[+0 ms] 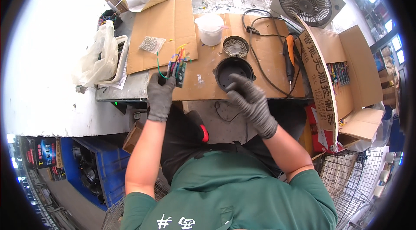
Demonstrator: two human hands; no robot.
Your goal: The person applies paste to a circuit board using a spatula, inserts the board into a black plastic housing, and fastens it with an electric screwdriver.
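In my left hand point(160, 95), gloved in grey, is a circuit board with coloured wires point(180, 73), gripped at its near end above the table's front edge. Its red, yellow, blue and other leads stick up, and one green wire loops out to the left. My right hand point(249, 102), in a matching glove, hovers at the near right rim of a round black housing point(222, 70). Its fingers are bent but apart, and nothing shows between them. Behind the housing stands a small black bowl point(236, 46) of small metal parts.
Cardboard sheets point(173, 17) cover the bench, with a white plastic tub point(211, 35) and a clear bag of small parts point(151, 44). An orange-black electric screwdriver point(289, 56) lies among cables. On the right are an open carton point(318, 78) with wired boards and a fan point(305, 2).
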